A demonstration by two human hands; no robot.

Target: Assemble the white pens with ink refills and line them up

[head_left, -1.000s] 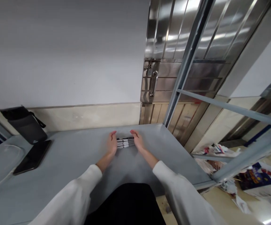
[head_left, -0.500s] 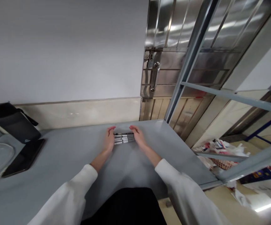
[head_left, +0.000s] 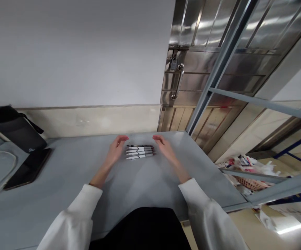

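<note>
Several slim pens [head_left: 140, 151] with white and dark barrels lie side by side on the grey table [head_left: 74, 173], pointing left and right. Just left of their ends is my left hand [head_left: 116, 150], holding nothing, its fingers curved with the tips toward the back. My right hand [head_left: 165, 147] is on the other side, a small gap from the pens' right ends, also holding nothing and slightly blurred. Both palms face inward toward the pens.
At the left stand a dark pouch [head_left: 17, 128] with a strap, a black phone [head_left: 29, 168] and a pale cable [head_left: 12, 170]. A grey metal frame [head_left: 210, 90] rises at the table's right edge, with a basket [head_left: 252, 183] and plastic bags beyond.
Both hands have moved apart, off the ends of the pens. The pens now lie free, more loosely lined up. The view has shifted slightly.
</note>
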